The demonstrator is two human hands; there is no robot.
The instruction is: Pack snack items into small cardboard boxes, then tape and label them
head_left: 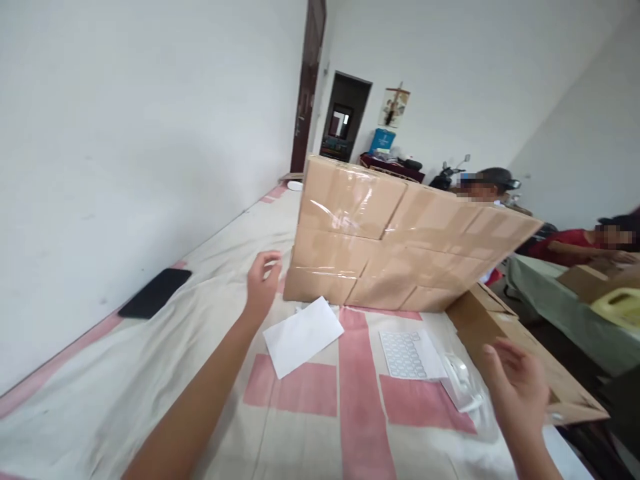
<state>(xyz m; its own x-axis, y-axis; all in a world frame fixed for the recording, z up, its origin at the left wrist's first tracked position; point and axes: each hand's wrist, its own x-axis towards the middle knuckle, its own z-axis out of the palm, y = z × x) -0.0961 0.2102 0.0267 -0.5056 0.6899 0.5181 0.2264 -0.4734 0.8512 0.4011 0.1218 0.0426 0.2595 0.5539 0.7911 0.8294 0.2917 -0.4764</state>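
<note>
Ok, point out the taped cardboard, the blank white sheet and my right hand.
Taped cardboard (397,243): head view, its broad face.
Blank white sheet (303,337): head view, its upper side.
Right hand (523,385): head view, its middle.

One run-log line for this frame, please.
left hand: open, nothing held, beside taped cardboard | right hand: open, nothing held, near right-side cardboard | white card: lying on cloth

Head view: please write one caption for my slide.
Left hand and right hand, each with empty, open grip, before taped cardboard on pink-and-cream cloth.
</note>
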